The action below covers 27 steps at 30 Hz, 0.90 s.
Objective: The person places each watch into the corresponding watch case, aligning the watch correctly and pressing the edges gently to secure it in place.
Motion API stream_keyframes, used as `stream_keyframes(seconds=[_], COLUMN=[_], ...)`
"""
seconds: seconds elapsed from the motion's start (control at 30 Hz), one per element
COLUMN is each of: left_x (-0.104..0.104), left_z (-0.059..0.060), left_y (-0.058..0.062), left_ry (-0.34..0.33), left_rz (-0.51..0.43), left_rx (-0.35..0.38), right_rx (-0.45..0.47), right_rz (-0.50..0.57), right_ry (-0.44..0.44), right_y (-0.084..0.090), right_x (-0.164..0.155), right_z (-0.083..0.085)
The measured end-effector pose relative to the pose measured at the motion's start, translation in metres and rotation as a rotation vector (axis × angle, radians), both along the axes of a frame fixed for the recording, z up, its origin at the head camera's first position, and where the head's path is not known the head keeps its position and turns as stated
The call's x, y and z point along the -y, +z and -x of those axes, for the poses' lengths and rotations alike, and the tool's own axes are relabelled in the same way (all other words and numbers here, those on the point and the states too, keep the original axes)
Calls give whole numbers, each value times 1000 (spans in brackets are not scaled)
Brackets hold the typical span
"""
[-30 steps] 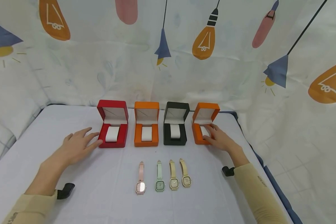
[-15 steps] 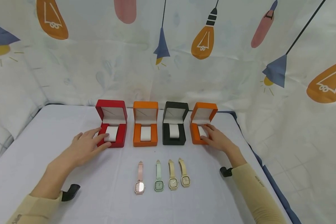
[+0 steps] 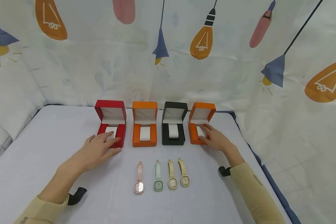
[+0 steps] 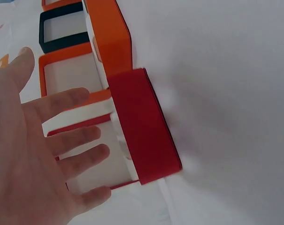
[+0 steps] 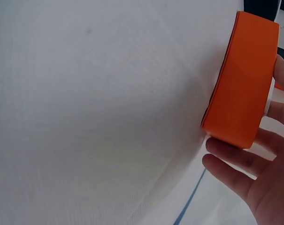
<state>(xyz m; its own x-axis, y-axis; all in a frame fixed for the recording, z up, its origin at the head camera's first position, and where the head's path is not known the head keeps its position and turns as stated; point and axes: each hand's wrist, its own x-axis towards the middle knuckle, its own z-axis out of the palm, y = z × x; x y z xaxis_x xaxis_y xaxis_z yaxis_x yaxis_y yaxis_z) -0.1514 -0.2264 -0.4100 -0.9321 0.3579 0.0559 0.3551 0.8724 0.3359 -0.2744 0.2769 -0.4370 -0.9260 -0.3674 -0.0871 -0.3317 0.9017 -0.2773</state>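
Note:
Fingers spread, my left hand (image 3: 98, 151) hovers over the front of the red watch box (image 3: 123, 137), whose lid is raised. Its thumb reaches past the box's front right corner, and part of the white cushion inside is hidden. My right hand (image 3: 217, 140) rests at the rightmost orange watch box (image 3: 193, 134), fingers loosely extended over its white cushion (image 3: 200, 131) and right side. From the right wrist, two fingers lie past the outer end of this orange box (image 5: 240, 79), and the thumb is at its near edge.
Between the hands stand another orange watch box (image 3: 136, 137) and a dark green one (image 3: 165, 138), both with raised lids. In front lie a pink watch (image 3: 139, 186), a mint watch (image 3: 158, 185) and two pale yellow watches (image 3: 172, 183) on the white cloth (image 3: 114, 199). A printed curtain (image 3: 114, 62) hangs behind.
My left hand has moved right, from the red box's left side to over its front. My right hand stays at the right orange box. The boxes and watches keep their places.

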Motion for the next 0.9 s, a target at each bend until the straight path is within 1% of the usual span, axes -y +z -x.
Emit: stream_keyframes(seconds=[0.2, 0.33, 0.47, 0.6, 0.7, 0.9], left_x=[-14, -25, -34, -38, -40, -45], left_z=[-4, -6, -8, -9, -9, -10], left_y=[-1, -3, -7, -11, -13, -15], left_ry=[-50, -81, -108, -129, -138, -153], left_rz=[1, -9, -8, -14, -18, -29], left_rx=[-7, -4, 7, 12, 14, 22], right_rx=[2, -6, -3, 25, 34, 19], right_rz=[-12, -42, -56, -53, -37, -5], right_ry=[-3, -10, -56, -85, -69, -13], right_y=[0, 4, 11, 19, 21, 17], right_x=[3, 2, -1, -2, -1, 0], right_z=[1, 3, 5, 7, 10, 15])
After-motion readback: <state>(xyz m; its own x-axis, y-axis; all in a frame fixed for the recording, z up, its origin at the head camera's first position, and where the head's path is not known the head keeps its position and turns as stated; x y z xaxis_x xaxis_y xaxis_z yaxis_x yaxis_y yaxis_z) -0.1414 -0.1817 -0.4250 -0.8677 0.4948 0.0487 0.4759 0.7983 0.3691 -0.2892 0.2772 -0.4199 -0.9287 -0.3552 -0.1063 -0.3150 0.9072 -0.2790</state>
